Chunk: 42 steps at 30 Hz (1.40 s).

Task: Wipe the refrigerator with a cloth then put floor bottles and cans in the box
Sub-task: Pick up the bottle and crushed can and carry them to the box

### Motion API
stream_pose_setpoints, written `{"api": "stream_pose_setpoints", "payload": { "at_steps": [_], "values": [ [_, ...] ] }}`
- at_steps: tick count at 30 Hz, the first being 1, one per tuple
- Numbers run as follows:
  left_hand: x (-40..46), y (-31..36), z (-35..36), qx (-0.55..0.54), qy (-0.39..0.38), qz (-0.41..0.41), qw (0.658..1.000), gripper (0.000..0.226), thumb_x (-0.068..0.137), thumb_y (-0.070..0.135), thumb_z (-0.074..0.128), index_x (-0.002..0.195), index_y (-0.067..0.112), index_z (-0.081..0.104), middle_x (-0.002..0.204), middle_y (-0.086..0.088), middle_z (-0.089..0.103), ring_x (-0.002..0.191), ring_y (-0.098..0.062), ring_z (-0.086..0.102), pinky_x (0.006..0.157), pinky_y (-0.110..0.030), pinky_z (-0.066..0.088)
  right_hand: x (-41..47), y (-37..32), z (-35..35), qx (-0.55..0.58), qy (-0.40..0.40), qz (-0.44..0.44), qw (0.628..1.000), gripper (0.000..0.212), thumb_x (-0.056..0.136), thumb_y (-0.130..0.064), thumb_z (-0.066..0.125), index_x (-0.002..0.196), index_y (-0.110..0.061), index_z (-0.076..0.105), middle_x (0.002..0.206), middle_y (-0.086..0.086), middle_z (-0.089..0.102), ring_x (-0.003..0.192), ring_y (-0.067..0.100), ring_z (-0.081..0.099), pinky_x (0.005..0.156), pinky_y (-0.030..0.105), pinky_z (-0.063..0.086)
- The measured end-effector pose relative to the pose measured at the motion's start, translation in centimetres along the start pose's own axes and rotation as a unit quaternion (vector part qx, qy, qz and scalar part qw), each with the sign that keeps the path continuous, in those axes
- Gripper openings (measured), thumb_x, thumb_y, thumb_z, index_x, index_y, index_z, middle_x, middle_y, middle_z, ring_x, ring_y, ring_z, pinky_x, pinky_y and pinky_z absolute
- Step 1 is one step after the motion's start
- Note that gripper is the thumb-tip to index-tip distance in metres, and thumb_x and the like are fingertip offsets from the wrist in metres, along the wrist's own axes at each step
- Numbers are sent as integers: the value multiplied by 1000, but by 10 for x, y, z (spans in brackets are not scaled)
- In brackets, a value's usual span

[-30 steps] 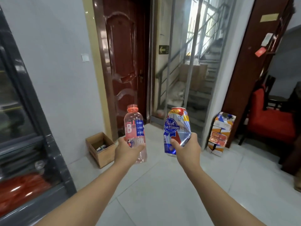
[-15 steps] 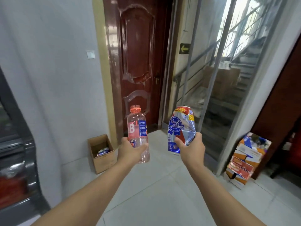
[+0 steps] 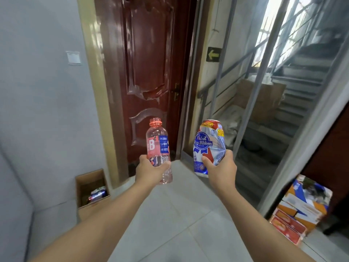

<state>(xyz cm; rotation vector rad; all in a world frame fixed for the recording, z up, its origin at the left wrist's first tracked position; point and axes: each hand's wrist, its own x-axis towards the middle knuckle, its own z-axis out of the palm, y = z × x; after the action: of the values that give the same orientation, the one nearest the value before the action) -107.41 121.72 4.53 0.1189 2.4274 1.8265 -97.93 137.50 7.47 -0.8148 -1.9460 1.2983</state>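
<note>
Starting at the left edge, we've got a pale wall (image 3: 37, 91) with a white light switch (image 3: 74, 57) on it, and down on the tiled floor (image 3: 170, 224) an open cardboard box (image 3: 88, 208) stands against that wall, just beside the door frame. Inside the box, a can (image 3: 98, 194) with blue and red print is lying low, partly hidden by the box wall. Moving along, the left hand (image 3: 151, 172) is out in front, fingers and thumb wrapped round the lower part of a clear pink bottle (image 3: 158, 146), held upright, red neck ring at the top, no cap visible, a big white B on its label. Behind it, a glossy red-brown door (image 3: 149, 63), shut. Now the right hand (image 3: 220, 170), at about the same height and well apart from the left, clutching a crumpled blue-and-white beer can (image 3: 207, 146), thumb across the front, fingers round the back, the can leaning slightly left. Beyond it, glass panels (image 3: 264, 91) show a staircase (image 3: 302, 76). Down at the far right, a stack of colourful cartons (image 3: 300, 210) sits on the floor.
</note>
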Motion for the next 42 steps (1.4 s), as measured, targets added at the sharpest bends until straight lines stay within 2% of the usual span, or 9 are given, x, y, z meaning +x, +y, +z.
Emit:
{"api": "stream_pose_setpoints", "payload": {
  "at_steps": [5, 8, 12, 20, 23, 25, 27, 30, 42],
  "values": [
    [80, 18, 34, 19, 16, 1, 1000, 58, 69, 36, 79, 107, 20, 38, 104, 0, 59, 86, -18, 61, 78, -36, 53, 87, 7, 34, 6, -20, -1, 1000, 42, 80, -23, 71, 107, -21, 39, 115, 4, 60, 86, 9, 57, 52, 11, 44],
    [126, 19, 54, 11, 27, -7, 1000, 62, 68, 36, 80, 110, 21, 36, 107, -2, 58, 92, -20, 63, 85, -45, 54, 135, 10, 60, 15, -45, -1, 999, 45, 81, -23, 71, 115, -15, 42, 118, 6, 59, 93, 12, 59, 63, 21, 50],
    [187, 19, 85, 9, 77, -12, 997, 64, 67, 35, 81, 115, 17, 43, 110, -3, 62, 91, -18, 63, 85, -40, 53, 206, 16, 94, 12, -78, -13, 997, 49, 81, -23, 70, 120, -13, 42, 121, 7, 58, 102, 18, 61, 74, 29, 53],
    [275, 44, 142, 11, 185, -60, 981, 56, 71, 36, 78, 110, 21, 40, 95, 7, 56, 71, -2, 54, 57, -17, 38, 354, 29, 157, 8, -173, -51, 984, 51, 80, -25, 72, 119, -15, 41, 119, 6, 58, 100, 19, 62, 77, 32, 54],
    [299, 51, 149, 15, 207, -71, 976, 53, 72, 34, 77, 105, 24, 36, 84, 14, 51, 69, 3, 50, 53, -15, 36, 390, 31, 185, 20, -211, -71, 975, 50, 80, -25, 73, 116, -13, 42, 114, 6, 59, 90, 12, 59, 65, 23, 51],
    [315, 54, 149, 19, 225, -79, 971, 53, 72, 34, 77, 104, 25, 36, 84, 15, 52, 72, -1, 54, 57, -19, 42, 408, 29, 206, 21, -235, -81, 968, 49, 80, -27, 73, 114, -14, 41, 109, 3, 57, 85, 9, 56, 56, 14, 44],
    [333, 53, 148, 16, 245, -93, 965, 53, 72, 34, 77, 106, 24, 38, 92, 7, 57, 82, -12, 61, 73, -32, 53, 423, 29, 229, 24, -257, -90, 962, 46, 80, -28, 73, 111, -17, 40, 104, -1, 55, 84, 9, 56, 53, 11, 43],
    [362, 49, 144, 12, 265, -112, 958, 63, 72, 33, 77, 119, 16, 39, 107, -1, 59, 94, -22, 62, 88, -43, 53, 443, 27, 264, 31, -289, -101, 951, 44, 79, -26, 73, 105, -20, 38, 100, -5, 53, 83, 9, 58, 51, 10, 44],
    [496, 31, 97, -39, 342, -134, 929, 62, 76, 29, 75, 122, 16, 36, 117, -5, 57, 98, -23, 62, 88, -40, 53, 508, -8, 427, 31, -370, -149, 917, 48, 77, -24, 76, 112, -12, 46, 108, 5, 61, 86, 13, 61, 48, 8, 40]
  ]
}}
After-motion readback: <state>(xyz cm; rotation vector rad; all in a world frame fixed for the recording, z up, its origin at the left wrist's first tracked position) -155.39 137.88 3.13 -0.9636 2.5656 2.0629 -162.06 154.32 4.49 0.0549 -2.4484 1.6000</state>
